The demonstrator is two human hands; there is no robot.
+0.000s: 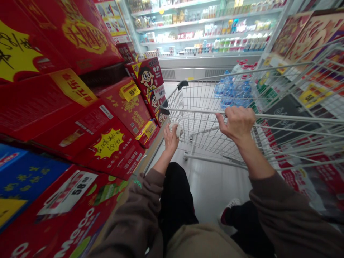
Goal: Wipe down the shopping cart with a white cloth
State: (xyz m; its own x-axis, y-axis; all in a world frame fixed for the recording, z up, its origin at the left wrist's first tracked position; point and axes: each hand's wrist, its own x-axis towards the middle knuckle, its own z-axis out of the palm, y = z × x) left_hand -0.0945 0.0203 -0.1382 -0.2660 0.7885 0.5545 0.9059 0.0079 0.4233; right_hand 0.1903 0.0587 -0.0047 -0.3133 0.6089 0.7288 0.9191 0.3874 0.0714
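Note:
My right hand is wrapped around the metal handle of a wire shopping cart, near the middle of the bar. My left hand is below the handle, off its bar, and holds a crumpled white tissue against the fingers. The cart's wire basket is in front of me. Several large bottles of water wrapped in plastic are beyond its far end, and I cannot tell whether they are inside it.
Stacked red gift boxes with price signs form a tall wall close on the left. More printed cartons stand on the right behind the cart. A refrigerated shelf unit of packaged goods stands ahead, past the tiled floor.

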